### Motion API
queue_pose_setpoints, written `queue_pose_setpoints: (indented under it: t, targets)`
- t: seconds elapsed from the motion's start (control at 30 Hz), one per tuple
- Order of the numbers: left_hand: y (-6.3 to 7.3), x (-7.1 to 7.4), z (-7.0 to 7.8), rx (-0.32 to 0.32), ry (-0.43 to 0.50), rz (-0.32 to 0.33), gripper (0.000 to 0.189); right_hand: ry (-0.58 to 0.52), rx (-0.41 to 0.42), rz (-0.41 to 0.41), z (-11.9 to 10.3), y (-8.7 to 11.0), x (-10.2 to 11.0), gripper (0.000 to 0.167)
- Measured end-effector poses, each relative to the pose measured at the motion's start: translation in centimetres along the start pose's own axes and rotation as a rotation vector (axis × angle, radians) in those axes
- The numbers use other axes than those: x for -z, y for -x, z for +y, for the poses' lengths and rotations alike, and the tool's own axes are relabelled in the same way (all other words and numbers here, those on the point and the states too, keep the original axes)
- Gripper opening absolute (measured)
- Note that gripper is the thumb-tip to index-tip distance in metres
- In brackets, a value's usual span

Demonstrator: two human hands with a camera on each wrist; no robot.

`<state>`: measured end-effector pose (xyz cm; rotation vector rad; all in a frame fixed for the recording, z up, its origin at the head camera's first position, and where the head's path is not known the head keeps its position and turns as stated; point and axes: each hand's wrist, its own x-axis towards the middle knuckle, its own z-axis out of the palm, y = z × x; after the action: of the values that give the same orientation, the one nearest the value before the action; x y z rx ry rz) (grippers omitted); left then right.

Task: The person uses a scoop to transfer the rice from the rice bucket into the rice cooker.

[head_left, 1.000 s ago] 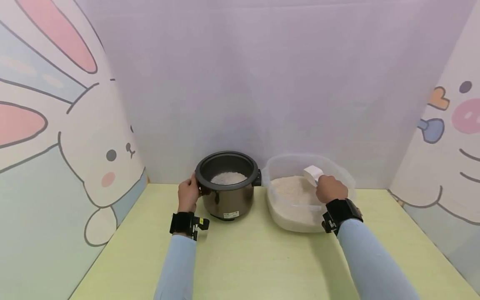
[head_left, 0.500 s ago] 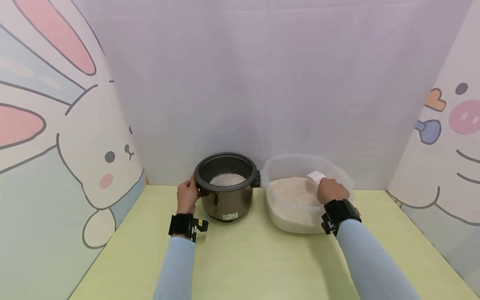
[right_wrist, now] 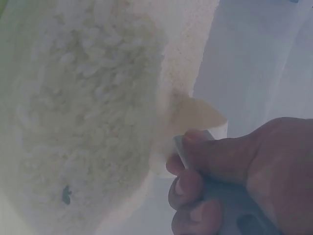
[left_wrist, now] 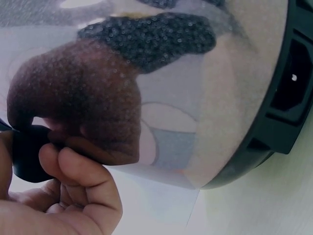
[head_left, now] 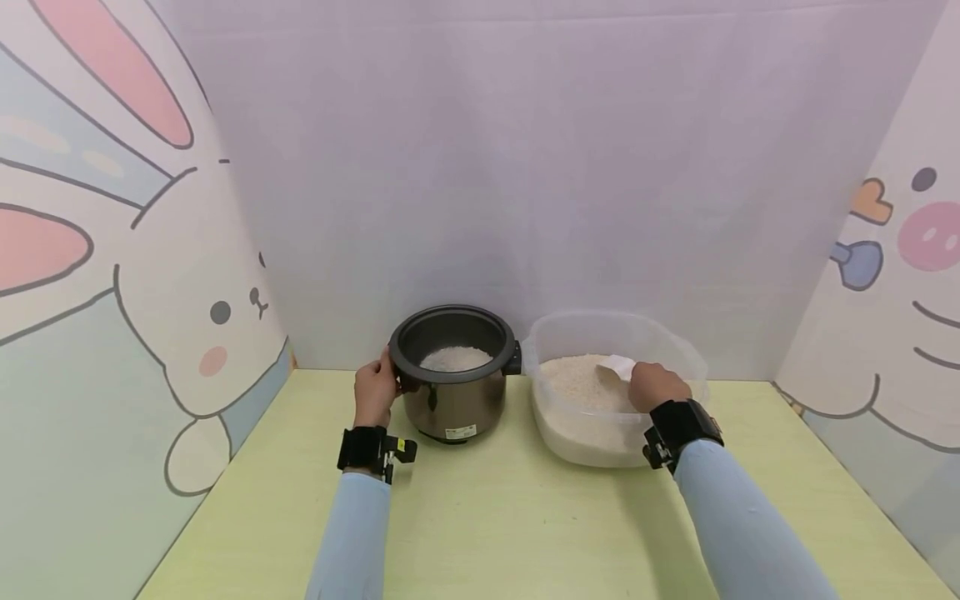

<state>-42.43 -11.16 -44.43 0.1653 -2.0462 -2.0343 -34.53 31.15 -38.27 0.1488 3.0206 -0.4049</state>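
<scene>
"Where's the scoop [head_left: 618,366]?"
"Pinched in the right grip [head_left: 658,387], against the rice [head_left: 577,379] inside the clear tub [head_left: 585,330]."
"And the left grip [head_left: 374,393]?"
"Pinching the black handle [left_wrist: 29,155] of the pot [head_left: 455,407], on the worktop [head_left: 487,533] beside the tub."

Glossy cooker [head_left: 459,410], translucent plastic tub [head_left: 588,442]

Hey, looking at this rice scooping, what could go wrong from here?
Rice could spill onto the table if the scoop in the right hand comes out overfilled. The clear container might slide if pushed, since neither hand grips it. The left hand holds just one side handle of the open cooker, so a tug could perhaps tilt it.
</scene>
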Motion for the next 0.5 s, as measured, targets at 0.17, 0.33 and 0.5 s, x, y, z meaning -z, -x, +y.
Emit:
queue_pose_setpoints:
  t: [0.17, 0.33, 0.5]
  targets:
    - [0.03, 0.02, 0.05, 0.003, -0.004, 0.001, 0.049, 0.001, 0.049, -0.028, 0.2, -0.45, -0.05, 0.02]
    - [0.02, 0.01, 0.06, 0.006, -0.001, 0.001, 0.049, 0.0, 0.114, -0.048, 0.16, -0.66, -0.11, 0.019]
    - [-0.07, -0.03, 0.0, 0.006, -0.001, -0.004, 0.049, 0.021, 0.188, -0.058, 0.36, -0.81, -0.13, 0.025]
